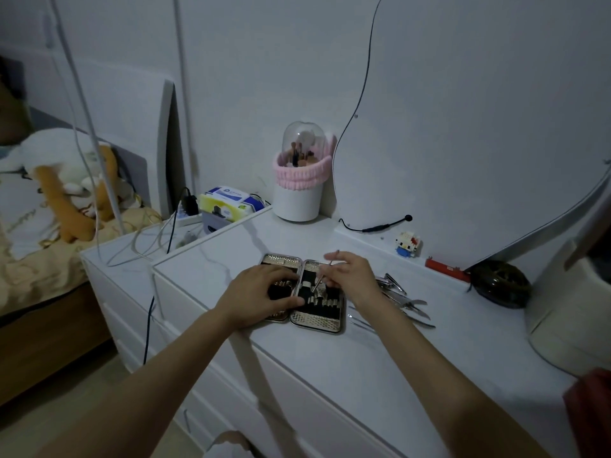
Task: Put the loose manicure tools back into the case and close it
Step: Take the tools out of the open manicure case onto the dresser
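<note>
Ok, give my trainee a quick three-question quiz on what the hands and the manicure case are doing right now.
1. True or false: the manicure case lies open on the white dresser top.
2. Which hand pinches the thin metal tool over the case's right half? A) left hand B) right hand
3. Fill in: the loose tools still outside lie to the ____ of the case.

Key: 1 true; 2 B, while the left hand rests on the case's left half; 3 right.
</note>
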